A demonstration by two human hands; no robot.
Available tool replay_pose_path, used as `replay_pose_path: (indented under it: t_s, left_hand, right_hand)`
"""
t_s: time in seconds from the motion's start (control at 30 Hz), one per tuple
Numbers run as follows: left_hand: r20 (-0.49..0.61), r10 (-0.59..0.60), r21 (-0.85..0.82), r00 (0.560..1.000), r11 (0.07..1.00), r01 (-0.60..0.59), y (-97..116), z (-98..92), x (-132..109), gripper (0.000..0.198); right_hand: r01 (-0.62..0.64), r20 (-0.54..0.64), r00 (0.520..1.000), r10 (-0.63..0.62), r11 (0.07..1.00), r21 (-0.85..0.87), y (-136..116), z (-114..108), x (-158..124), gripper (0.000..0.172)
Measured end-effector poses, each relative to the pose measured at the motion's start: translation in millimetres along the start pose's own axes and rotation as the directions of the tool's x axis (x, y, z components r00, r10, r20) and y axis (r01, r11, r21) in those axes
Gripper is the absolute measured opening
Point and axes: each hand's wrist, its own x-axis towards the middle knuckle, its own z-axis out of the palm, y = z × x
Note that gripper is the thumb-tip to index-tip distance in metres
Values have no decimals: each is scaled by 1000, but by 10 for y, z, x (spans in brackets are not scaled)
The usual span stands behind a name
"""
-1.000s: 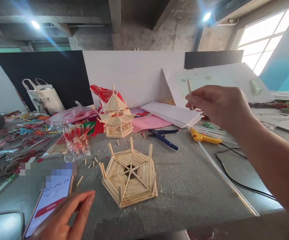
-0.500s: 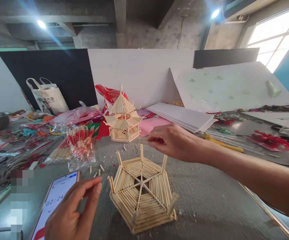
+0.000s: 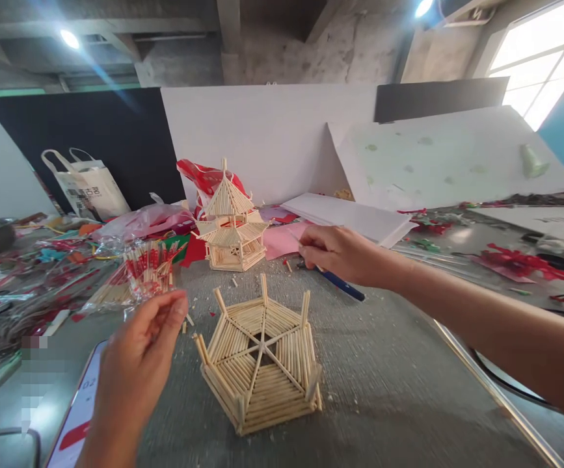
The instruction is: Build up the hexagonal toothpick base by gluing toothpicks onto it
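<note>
A hexagonal frame of thin wooden sticks rests on the grey table in front of me, with short posts standing up around its rim and spokes meeting in the middle. To its left, my left hand is raised with thumb and forefinger pinched together; anything between them is too small to make out. Beyond the frame, on the right, my right hand has its fingers closed, and what they hold is unclear. Partly under that hand lies a tool with a dark blue handle. A finished-looking stick pagoda stands farther back.
A phone lies at the lower left, partly behind my left hand. Bagged red-and-white stick bundles and plastic wrappings fill the left side. White boards lie behind my right hand. Red scraps are at the right. Small stick offcuts are scattered about.
My left hand has risen slightly and its fingertips have come closer together. My right hand has shifted slightly, and the blue-handled tool now shows below it. The view has moved a little.
</note>
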Motion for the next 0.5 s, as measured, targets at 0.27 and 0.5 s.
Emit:
replay_pose_path:
  t_s: [0.27, 0.5]
  left_hand:
    - [191, -199, -304, 961, 919, 251, -369, 45, -89, 61]
    - [328, -315, -393, 891, 812, 432, -366, 20, -238, 72]
  right_hand:
    - [-596, 470, 795, 383, 635, 492, 263, 468, -926, 22]
    - [-673, 538, 740, 404, 435, 598, -12, 620, -1073, 22]
